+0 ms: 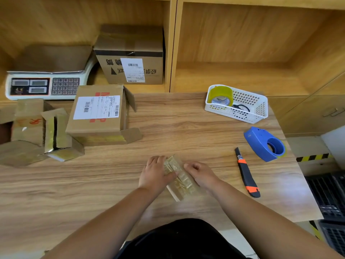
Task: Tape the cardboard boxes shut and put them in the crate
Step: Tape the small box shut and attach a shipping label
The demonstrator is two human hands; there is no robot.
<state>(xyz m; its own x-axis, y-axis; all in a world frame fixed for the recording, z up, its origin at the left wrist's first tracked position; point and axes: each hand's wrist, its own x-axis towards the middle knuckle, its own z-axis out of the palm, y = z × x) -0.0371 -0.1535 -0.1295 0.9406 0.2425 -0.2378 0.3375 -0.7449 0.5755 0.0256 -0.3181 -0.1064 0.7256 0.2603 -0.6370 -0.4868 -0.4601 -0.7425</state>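
Hands meet on a small tape-covered cardboard box (180, 181) lying flat at the near middle of the table (177, 128). The left hand (155, 172) grips its left side, thumb laid across the top and fingers curled over the far end. The right hand (200, 174) has bent fingers set against the right edge; whether they pinch it I cannot tell. Right of the hands lies a utility knife (246, 172), then a blue tape dispenser (265, 143). Further back, a white basket (260, 109) holds a yellowish tape roll (221, 95) and black scissors (241, 107). A black crate (328, 193) sits beyond the table's right edge, well apart from the held box. At far left a labelled box (97, 126) lies with its end flaps open.
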